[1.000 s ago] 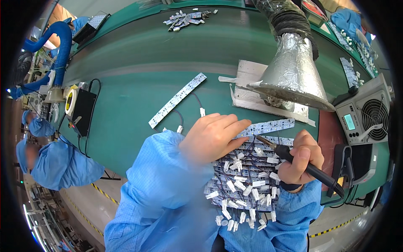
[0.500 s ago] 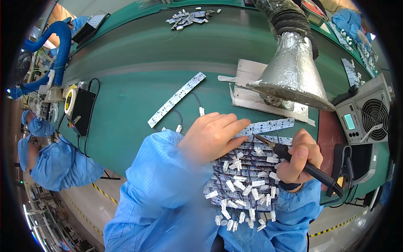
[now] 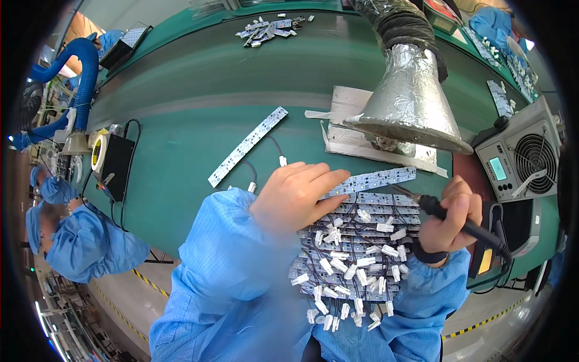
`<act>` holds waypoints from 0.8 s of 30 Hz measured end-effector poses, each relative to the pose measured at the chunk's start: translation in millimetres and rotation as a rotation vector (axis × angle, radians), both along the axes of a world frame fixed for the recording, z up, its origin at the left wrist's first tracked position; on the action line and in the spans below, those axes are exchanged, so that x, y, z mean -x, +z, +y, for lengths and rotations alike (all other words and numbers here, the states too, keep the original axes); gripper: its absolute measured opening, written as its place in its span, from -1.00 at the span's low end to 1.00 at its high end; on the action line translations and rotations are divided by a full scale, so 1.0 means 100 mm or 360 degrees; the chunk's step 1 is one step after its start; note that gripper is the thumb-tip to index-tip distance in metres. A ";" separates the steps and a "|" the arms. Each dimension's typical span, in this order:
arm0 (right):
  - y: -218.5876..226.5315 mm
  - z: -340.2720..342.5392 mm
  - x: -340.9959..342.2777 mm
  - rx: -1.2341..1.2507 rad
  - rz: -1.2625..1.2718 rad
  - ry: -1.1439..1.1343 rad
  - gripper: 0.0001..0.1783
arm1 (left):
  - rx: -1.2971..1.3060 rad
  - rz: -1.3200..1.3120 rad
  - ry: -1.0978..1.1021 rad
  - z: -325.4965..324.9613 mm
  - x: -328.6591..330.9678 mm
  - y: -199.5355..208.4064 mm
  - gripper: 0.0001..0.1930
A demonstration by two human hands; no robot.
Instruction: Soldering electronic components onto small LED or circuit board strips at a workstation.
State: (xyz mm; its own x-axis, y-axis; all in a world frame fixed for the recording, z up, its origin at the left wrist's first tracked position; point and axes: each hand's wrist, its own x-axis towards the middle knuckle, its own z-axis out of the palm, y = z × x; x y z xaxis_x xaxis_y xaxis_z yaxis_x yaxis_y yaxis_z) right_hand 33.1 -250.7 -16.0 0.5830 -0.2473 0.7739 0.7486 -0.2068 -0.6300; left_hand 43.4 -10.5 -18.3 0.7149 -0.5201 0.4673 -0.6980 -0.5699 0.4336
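Observation:
My left hand (image 3: 300,194) is closed on the left end of an LED circuit strip (image 3: 380,180), which slants across the top of a stack. In my right hand (image 3: 451,218) is a soldering iron (image 3: 437,208) with a black handle. Its tip points left, close to the strip's right part; whether it touches cannot be made out. Below the held strip lie several stacked LED strips (image 3: 398,201) in rows, with dark wires and white connectors (image 3: 365,262) spread over them. Another LED strip (image 3: 248,146) with two wired connectors lies apart, left of my left hand.
A foil-covered fume hood (image 3: 416,102) hangs over a white board (image 3: 350,139). At right stands a grey unit with a fan (image 3: 534,166) and an iron holder (image 3: 491,232). A black box (image 3: 113,163) is at left. More strips (image 3: 271,30) are heaped at the back; co-workers (image 3: 84,241) sit nearby.
My right hand has drawn the soldering iron to the right, its tip now nearer the strip's right part. My left hand keeps its grip. The whole view has shifted slightly.

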 end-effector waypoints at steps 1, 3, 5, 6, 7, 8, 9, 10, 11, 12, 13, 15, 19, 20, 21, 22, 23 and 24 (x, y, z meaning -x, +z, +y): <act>0.00 -0.05 -0.01 -0.0041 0.0037 -0.0057 -0.67 | 0.0000 0.0017 0.0012 -0.01 0.00 0.01 -0.65; 0.04 -0.07 -0.02 -0.0092 0.0101 -0.0116 -0.65 | -0.0011 0.0012 0.0002 -0.01 -0.01 0.02 -0.66; 0.00 -0.08 -0.04 -0.0086 0.0171 -0.0139 -0.64 | -0.0027 0.0008 0.0001 0.00 -0.01 0.04 -0.66; -0.03 -0.05 -0.06 -0.0072 0.0190 -0.0232 -0.64 | -0.0038 0.0016 0.0016 0.00 0.00 0.04 -0.66; -0.05 -0.06 -0.07 -0.0069 0.0191 -0.0240 -0.64 | -0.0046 0.0025 0.0031 0.01 0.00 0.04 -0.66; -0.07 -0.06 -0.07 -0.0064 0.0173 -0.0142 -0.63 | -0.0044 0.0025 0.0023 0.00 -0.01 0.03 -0.66; -0.08 -0.07 -0.07 -0.0058 0.0155 -0.0043 -0.62 | -0.0044 0.0019 0.0026 0.00 -0.01 0.03 -0.66; -0.09 -0.07 -0.08 -0.0022 0.0150 -0.0069 -0.62 | -0.0048 0.0013 0.0033 0.00 -0.01 0.03 -0.66; -0.08 -0.07 -0.08 -0.0023 0.0151 -0.0072 -0.62 | -0.0048 0.0015 0.0030 -0.01 -0.01 0.04 -0.66; -0.08 -0.07 -0.08 -0.0017 0.0156 -0.0063 -0.62 | -0.0055 0.0032 0.0033 -0.01 -0.01 0.05 -0.66; -0.08 -0.07 -0.08 -0.0012 0.0161 -0.0051 -0.62 | -0.0062 0.0050 0.0038 -0.01 -0.01 0.05 -0.66; -0.09 -0.07 -0.08 -0.0015 0.0171 -0.0053 -0.62 | -0.0058 0.0038 0.0036 -0.01 -0.02 0.04 -0.67; -0.07 -0.05 -0.08 -0.0023 0.0168 -0.0045 -0.62 | -0.0058 0.0032 0.0041 -0.01 -0.02 0.05 -0.67; -0.07 -0.05 -0.08 -0.0024 0.0168 -0.0046 -0.62 | -0.0058 0.0033 0.0040 -0.01 -0.02 0.05 -0.67; -0.07 -0.05 -0.08 -0.0016 0.0185 -0.0056 -0.62 | -0.0064 0.0030 0.0041 -0.01 -0.01 0.05 -0.67; -0.08 -0.05 -0.07 -0.0008 0.0203 -0.0068 -0.62 | -0.0069 0.0029 0.0040 -0.01 -0.01 0.05 -0.67; -0.08 -0.05 -0.07 -0.0008 0.0204 -0.0069 -0.62 | -0.0069 0.0030 0.0039 -0.01 -0.01 0.05 -0.67; -0.07 -0.05 -0.06 -0.0003 0.0212 -0.0081 -0.62 | -0.0069 0.0046 0.0038 -0.01 -0.01 0.05 -0.67</act>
State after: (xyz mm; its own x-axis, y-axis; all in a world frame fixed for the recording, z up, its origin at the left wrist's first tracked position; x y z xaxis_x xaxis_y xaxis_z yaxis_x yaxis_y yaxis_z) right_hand 39.1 -256.1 -23.5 0.6671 -0.2804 0.6902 0.6470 -0.2413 -0.7234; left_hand 44.5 -12.0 -13.2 0.7403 -0.5219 0.4238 -0.6715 -0.6050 0.4279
